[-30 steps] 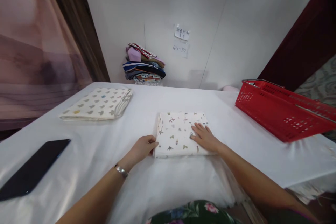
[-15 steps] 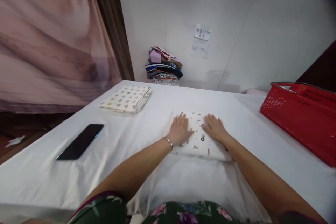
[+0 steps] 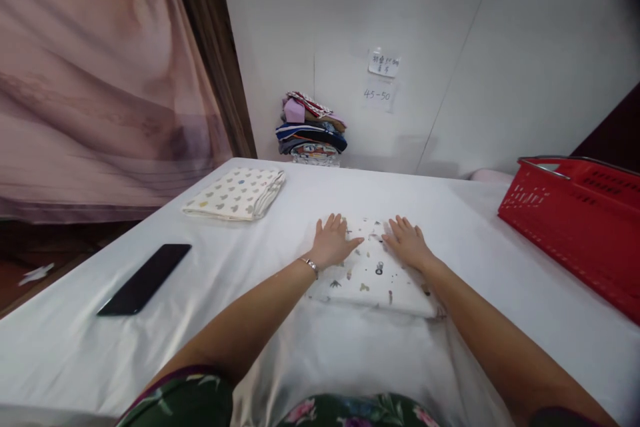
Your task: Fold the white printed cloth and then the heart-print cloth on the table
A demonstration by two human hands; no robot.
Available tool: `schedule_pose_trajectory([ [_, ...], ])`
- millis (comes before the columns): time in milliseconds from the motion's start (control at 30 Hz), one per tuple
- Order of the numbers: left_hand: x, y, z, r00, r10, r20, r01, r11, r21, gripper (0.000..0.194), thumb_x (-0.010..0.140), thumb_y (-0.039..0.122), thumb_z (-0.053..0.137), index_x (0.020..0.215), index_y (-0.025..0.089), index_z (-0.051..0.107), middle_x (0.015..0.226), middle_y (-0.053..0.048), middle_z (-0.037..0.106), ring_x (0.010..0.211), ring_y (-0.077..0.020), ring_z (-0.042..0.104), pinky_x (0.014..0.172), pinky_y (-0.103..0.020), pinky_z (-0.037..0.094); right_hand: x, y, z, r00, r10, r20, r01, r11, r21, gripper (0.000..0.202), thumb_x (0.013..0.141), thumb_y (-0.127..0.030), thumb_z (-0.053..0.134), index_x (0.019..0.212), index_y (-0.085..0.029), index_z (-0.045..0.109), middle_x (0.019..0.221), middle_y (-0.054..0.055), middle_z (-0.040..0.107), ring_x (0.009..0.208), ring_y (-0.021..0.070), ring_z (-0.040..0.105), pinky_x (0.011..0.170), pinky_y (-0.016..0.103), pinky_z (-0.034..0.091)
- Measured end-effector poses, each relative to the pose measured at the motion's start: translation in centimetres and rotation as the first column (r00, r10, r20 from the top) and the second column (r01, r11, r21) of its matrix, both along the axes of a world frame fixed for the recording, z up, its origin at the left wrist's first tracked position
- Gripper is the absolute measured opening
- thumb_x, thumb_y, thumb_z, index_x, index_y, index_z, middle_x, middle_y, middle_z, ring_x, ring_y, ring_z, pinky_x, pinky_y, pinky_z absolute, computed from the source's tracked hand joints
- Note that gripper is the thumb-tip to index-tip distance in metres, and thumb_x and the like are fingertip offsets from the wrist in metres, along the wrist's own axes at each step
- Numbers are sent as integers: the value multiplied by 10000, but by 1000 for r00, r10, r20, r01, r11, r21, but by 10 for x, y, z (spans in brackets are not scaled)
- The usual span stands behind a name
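Note:
A folded white cloth with small printed figures (image 3: 373, 277) lies on the white table (image 3: 280, 340) in front of me. My left hand (image 3: 331, 243) rests flat on its far left corner, fingers spread. Flat on the cloth's far right part lies my right hand (image 3: 410, 244), fingers apart as well. Neither hand grips anything. A bracelet sits on my left wrist.
A second folded cloth with coloured spots (image 3: 236, 193) lies at the far left. A black phone (image 3: 145, 269) rests near the left edge. A red basket (image 3: 580, 213) stands at the right. A stack of folded fabrics (image 3: 310, 129) sits against the wall under paper notes (image 3: 381, 77).
My left hand went from the cloth's left edge onto its top, and both palms slid toward the far side. The camera view swung to the left.

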State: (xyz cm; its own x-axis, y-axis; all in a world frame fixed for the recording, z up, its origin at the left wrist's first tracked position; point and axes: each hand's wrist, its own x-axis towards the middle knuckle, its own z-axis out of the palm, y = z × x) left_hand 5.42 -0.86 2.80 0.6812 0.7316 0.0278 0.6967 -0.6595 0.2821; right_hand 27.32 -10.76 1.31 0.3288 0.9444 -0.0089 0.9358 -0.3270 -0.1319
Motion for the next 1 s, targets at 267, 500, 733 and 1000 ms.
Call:
schedule_pose_trajectory([
  [267, -4, 16, -25, 990, 78, 116, -71, 995, -64, 709, 822, 647, 304, 1374, 203, 333, 1521, -74, 146, 1392, -286, 82, 1073, -515, 184, 12, 3, -16, 976, 49, -211, -31, 995, 90, 667, 868, -565, 329, 1408, -175, 321, 1505, 87, 174, 1389, 226, 85, 1113, 462, 60],
  [500, -15, 26, -21, 917, 231, 326, -149, 955, -256, 596, 846, 470, 433, 1341, 141, 378, 1473, -145, 273, 1355, -259, 242, 1081, -387, 235, 33, -44, -8, 542, -174, -822, 545, 818, 186, 610, 813, -461, 520, 1355, -206, 401, 1425, 69, 378, 1289, 219, 369, 1071, 355, 304],
  [733, -41, 33, -5, 870, 442, 217, -242, 769, -592, 662, 741, 464, 582, 1292, 140, 409, 1209, -149, 574, 999, -263, 599, 833, -347, 456, 32, -81, -1, 44, -168, -985, 628, 771, -104, 564, 748, -319, 667, 1263, -213, 464, 1188, 85, 605, 917, 179, 634, 694, 270, 534],
  [1000, -42, 36, 7, 842, 506, 186, -110, 500, -859, 498, 629, 480, 674, 973, 129, 592, 1003, -130, 671, 893, -271, 634, 684, -319, 499, 35, -57, 16, -272, -247, -930, 293, 900, -324, 393, 817, -420, 576, 1025, -86, 594, 948, 152, 689, 885, 228, 658, 860, 359, 496],
])
